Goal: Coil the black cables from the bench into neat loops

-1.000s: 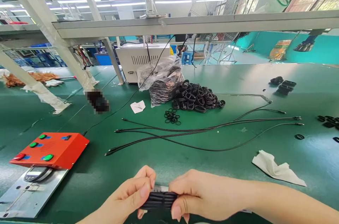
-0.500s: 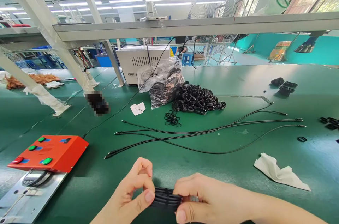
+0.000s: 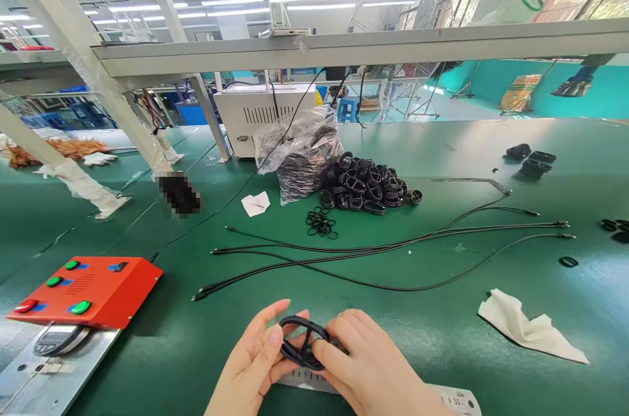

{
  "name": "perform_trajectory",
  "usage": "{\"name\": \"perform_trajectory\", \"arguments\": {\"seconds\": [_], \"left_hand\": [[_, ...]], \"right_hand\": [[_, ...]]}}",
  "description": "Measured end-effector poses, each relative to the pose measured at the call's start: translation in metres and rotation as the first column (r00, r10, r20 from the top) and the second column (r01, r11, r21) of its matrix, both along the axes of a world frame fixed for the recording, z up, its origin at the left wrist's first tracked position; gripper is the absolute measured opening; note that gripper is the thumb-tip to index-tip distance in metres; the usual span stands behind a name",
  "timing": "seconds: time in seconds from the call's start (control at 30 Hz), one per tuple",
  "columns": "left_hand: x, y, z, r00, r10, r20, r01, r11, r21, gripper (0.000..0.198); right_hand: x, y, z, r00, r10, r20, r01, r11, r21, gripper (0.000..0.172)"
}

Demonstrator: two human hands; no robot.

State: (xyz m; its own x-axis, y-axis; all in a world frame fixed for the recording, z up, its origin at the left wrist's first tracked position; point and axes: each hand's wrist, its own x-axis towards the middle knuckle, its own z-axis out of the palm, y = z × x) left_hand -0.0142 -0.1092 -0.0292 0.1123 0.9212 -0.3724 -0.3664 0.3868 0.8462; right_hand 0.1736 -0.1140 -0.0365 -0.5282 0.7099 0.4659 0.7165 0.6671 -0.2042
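Note:
A coiled black cable bundle (image 3: pixel 301 340) stands on edge between my two hands near the front of the green table (image 3: pixel 442 324), its oval face turned up toward me. My left hand (image 3: pixel 255 363) grips its left side with thumb and fingers. Pinching the right side is my right hand (image 3: pixel 368 370). A steel ruler (image 3: pixel 455 397) lies flat on the table under my hands. Several long black cables (image 3: pixel 373 249) lie stretched across the table beyond them.
A pile of coiled black bundles (image 3: pixel 368 183) and a plastic bag of more (image 3: pixel 299 154) sit mid-table, with small black rings (image 3: pixel 320 223) in front. An orange button box (image 3: pixel 86 285) on a metal plate is front left. A white cloth (image 3: pixel 528 327) lies right.
The bundle was held flat and sideways between my hands; now it is turned up so its oval loop faces me. My hands moved slightly forward, uncovering the ruler.

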Motion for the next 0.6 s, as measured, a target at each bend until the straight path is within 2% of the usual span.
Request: {"name": "perform_trajectory", "arguments": {"seconds": [0.17, 0.33, 0.43, 0.47, 0.53, 0.6], "left_hand": [[0.0, 0.002, 0.0, 0.996, 0.086, -0.006, -0.086, 0.996, 0.015, 0.028], [0.001, 0.0, -0.007, 0.992, 0.129, -0.016, -0.127, 0.988, 0.085, 0.031], [-0.001, 0.0, -0.009, 0.987, 0.157, -0.022, -0.154, 0.982, 0.108, 0.03], [-0.001, 0.001, -0.008, 0.986, 0.164, -0.016, -0.161, 0.98, 0.117, 0.029], [-0.001, 0.001, -0.006, 0.986, 0.169, 0.012, -0.169, 0.977, 0.134, 0.025], [0.002, 0.001, -0.003, 0.987, 0.144, 0.075, -0.153, 0.979, 0.134, 0.026]], "right_hand": [[-0.001, -0.002, 0.001, 0.998, -0.031, -0.048, 0.03, 0.999, -0.015, 0.018], [0.0, -0.003, 0.004, 0.993, -0.025, -0.116, 0.018, 0.998, -0.056, 0.017], [0.001, -0.004, 0.007, 0.963, 0.069, -0.26, -0.095, 0.992, -0.088, 0.007], [0.001, -0.004, 0.007, 0.941, 0.09, -0.326, -0.132, 0.986, -0.107, 0.008], [0.0, -0.004, 0.005, 0.89, 0.09, -0.447, -0.171, 0.975, -0.143, 0.015], [-0.003, -0.003, 0.0, 0.857, 0.049, -0.514, -0.159, 0.972, -0.172, 0.018]]}}
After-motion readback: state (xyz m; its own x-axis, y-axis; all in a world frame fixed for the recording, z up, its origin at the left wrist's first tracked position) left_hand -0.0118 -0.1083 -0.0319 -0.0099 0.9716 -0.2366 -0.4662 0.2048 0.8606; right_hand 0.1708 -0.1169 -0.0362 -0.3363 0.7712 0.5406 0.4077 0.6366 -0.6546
